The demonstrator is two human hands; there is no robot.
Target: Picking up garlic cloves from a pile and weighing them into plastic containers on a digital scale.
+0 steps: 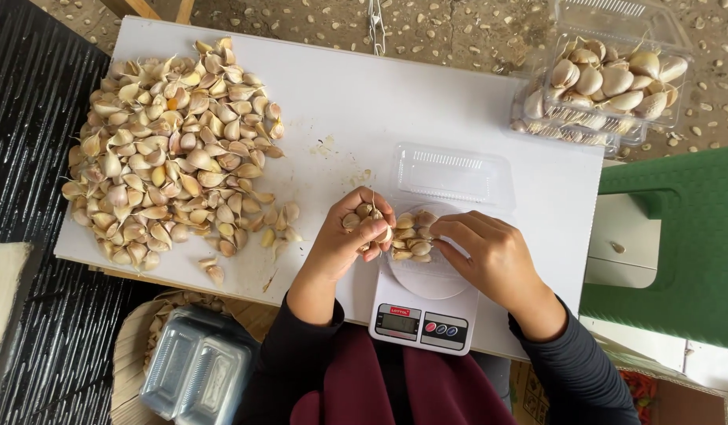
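Observation:
My left hand (350, 236) is cupped around several garlic cloves (364, 219), right beside a clear plastic clamshell tray (450, 177) that sits open on a white kitchen scale (423, 311). More cloves (413, 234) lie in the tray. My right hand (490, 253) rests on the tray's right side, fingertips touching those cloves. A big heap of loose garlic cloves (171, 149) covers the left part of the white table (356, 102).
Filled clear trays of garlic (608, 86) are stacked at the table's far right corner. Empty clear trays (195, 366) sit in a basket by my left knee. A green plastic stool (679, 236) stands on the right, a dark ribbed mat (33, 118) on the left.

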